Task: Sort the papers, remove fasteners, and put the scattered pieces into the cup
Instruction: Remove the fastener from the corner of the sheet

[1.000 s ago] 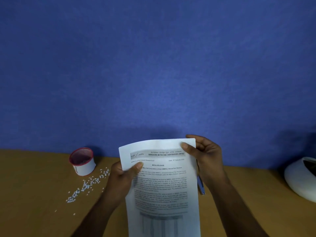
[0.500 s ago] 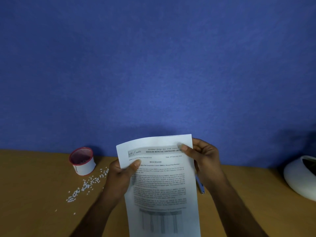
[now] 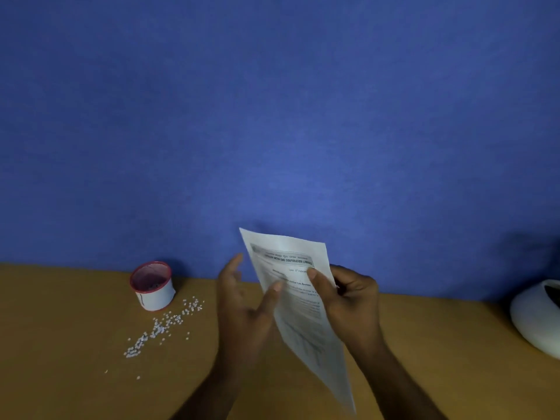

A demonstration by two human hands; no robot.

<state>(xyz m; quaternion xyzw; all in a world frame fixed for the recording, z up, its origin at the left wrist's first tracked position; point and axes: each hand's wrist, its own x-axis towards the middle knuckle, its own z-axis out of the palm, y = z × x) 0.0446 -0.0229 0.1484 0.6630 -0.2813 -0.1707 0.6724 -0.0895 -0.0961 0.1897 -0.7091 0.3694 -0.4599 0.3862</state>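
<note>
Since a moment ago the paper (image 3: 298, 301) has swung edge-on, pinched only by the right hand (image 3: 348, 301); the left hand (image 3: 242, 310) spread open beside it. Left of those fingers, white bits (image 3: 163, 327) scatter over the wooden desk (image 3: 75, 344) before the cup (image 3: 153, 284); beyond, a blue wall (image 3: 272, 116).

Blue textured wall (image 3: 272, 116) spread across the far side, wooden tabletop (image 3: 60, 344) set below it, dim, soft lighting, shadows cast at far right.

paper (image 3: 291, 277) header: "corporation limited"
</note>
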